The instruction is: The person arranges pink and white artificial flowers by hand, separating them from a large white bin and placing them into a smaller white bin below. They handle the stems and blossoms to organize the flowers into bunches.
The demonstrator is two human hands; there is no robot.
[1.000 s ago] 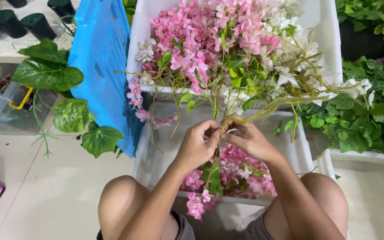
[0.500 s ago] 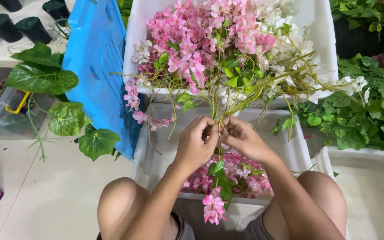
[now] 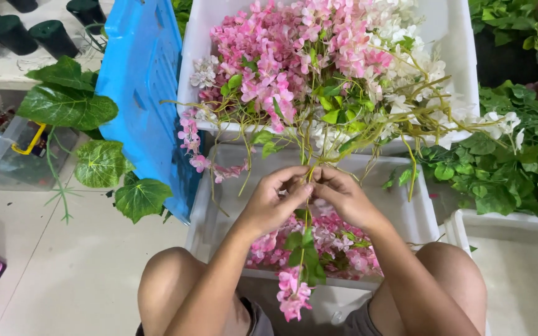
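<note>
Both hands meet over the near white plastic crate (image 3: pixel 418 214): left hand (image 3: pixel 272 202) and right hand (image 3: pixel 344 199) pinch the thin green stem of an artificial pink flower sprig (image 3: pixel 297 274), its blooms dangling past the crate's near edge, between the knees.

pale tiled floor (image 3: pixel 63 274), a blue crate (image 3: pixel 141 93) leaning beside white bins (image 3: pixel 462 43), dark pots (image 3: pixel 51 37) on a shelf.
</note>
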